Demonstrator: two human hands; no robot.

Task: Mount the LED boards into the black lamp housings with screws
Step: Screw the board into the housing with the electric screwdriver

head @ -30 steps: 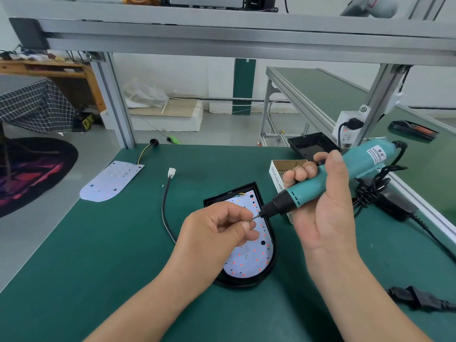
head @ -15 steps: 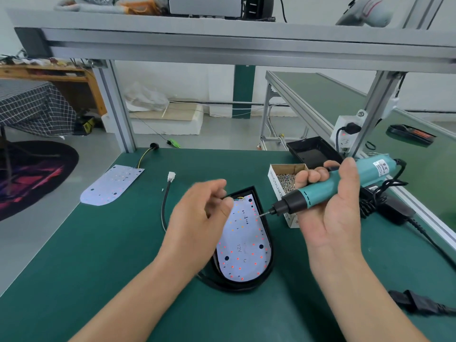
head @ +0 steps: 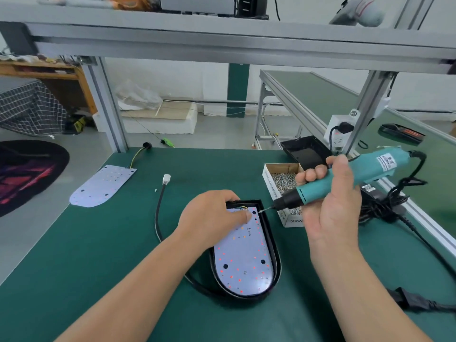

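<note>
While our left hand [head: 212, 218] lies palm down on the far end of the LED board [head: 243, 257], fingers loosely together and pressing the board, nothing pinched between them, our right hand [head: 330, 208] is wrapped tight around a teal electric screwdriver [head: 345, 178]. The driver slants down to the left, and its thin bit ends just above the board's far right corner, beside our left fingertips [head: 246, 217]. We cannot tell whether a screw sits on the tip.

The board is white, dotted with small red and orange points, and it rests inside the black lamp housing [head: 275, 250], which lies flat on the green surface [head: 98, 267] in front of us. A black cable [head: 158, 218] curves away from the housing's left side to a white plug [head: 166, 179], and a single loose screw [head: 155, 190] lies just beside that plug.

A second board [head: 103, 185] lies well apart at the far left of the surface, with a yellow wire at its far edge. To the right of the housing stands an open cardboard box of screws [head: 283, 183]; its near side reads "SPRIN", the rest hidden by our hand, and the print on its long side is too blurred to read. The screwdriver carries a white label [head: 386, 162] whose text we cannot make out. Behind the box sits an empty black tray [head: 306, 154].
</note>
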